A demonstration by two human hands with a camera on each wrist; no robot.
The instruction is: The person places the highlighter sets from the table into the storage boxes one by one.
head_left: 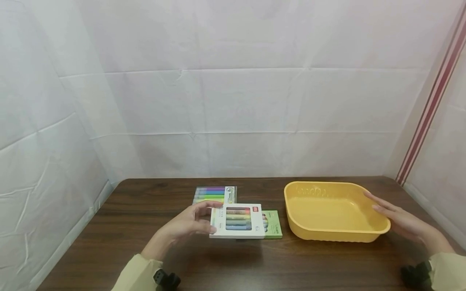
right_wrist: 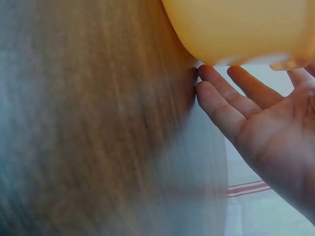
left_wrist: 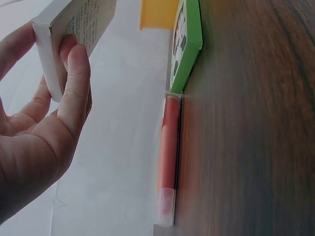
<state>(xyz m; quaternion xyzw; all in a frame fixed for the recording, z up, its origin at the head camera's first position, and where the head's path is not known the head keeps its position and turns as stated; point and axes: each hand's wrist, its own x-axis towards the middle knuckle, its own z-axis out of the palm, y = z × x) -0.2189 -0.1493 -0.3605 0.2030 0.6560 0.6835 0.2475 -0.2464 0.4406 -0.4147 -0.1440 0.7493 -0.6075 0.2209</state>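
Note:
In the head view my left hand pinches the left end of a white box whose window shows a row of coloured sticks. The left wrist view has this white box raised off the table between thumb and fingers. A green box lies behind and right of it, partly covered in the head view. Further back is a clear pack of coloured pens, its near part hidden. My right hand has its fingers extended against the right side of a yellow plastic basket.
The dark wooden table carries all these things. White cloth hangs behind and at both sides, with a red stripe on the right. The basket stands right of the boxes, and its inside shows bare.

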